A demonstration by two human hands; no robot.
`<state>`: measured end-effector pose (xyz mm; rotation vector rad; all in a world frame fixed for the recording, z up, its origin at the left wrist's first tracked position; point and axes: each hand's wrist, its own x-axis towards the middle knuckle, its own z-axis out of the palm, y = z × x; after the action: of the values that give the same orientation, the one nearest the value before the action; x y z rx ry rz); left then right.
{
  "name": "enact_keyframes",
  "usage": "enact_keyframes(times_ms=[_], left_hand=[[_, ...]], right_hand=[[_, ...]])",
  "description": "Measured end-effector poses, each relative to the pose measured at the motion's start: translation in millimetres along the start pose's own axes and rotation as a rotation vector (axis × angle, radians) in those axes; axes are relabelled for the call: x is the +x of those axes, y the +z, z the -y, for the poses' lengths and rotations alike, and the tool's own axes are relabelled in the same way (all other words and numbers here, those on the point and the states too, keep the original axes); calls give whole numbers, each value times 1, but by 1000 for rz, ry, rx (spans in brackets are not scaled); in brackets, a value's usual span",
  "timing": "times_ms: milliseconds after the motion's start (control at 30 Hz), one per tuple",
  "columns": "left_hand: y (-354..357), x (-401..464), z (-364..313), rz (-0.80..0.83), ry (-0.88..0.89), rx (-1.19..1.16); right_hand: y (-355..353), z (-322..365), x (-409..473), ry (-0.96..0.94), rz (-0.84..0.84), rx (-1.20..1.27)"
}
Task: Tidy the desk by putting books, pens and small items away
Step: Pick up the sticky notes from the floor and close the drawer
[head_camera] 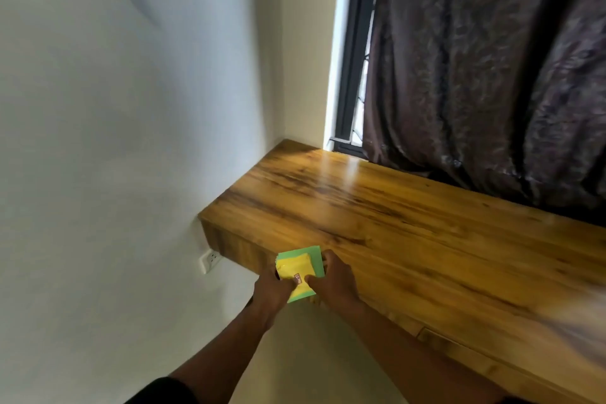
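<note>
Head view looked down on a wooden desk (410,213) set into the corner of a white wall (114,141), with a dark curtain (492,69) hanging over the window (352,52) behind it. Both hands held a small stack of books (300,272) at the desk's near left corner, a yellow one lying on top of a green one. The left hand (272,293) gripped the stack's left edge, fingers curled around it. The right hand (334,280) gripped the right edge, thumb pressed on the yellow cover and fingers wrapped down the far side. Whether the stack rested on the desk or hung just above its edge, I could not tell. A wall socket (210,260) sat below the desk's left end.
</note>
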<state>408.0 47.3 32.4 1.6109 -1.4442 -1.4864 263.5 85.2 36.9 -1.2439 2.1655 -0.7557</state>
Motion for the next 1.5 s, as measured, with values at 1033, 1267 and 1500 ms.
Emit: enact_keyframes(times_ms=[1033,1267,1500], left_hand=[[68,136,-23,-46,409,354],[69,141,-20,-26,428,354],[58,157,-23,56,460,440]], right_hand=[[27,-44,111,104,-292,120],[41,-42,109,91,-307,90],[45,-36,115,137,-336,69]])
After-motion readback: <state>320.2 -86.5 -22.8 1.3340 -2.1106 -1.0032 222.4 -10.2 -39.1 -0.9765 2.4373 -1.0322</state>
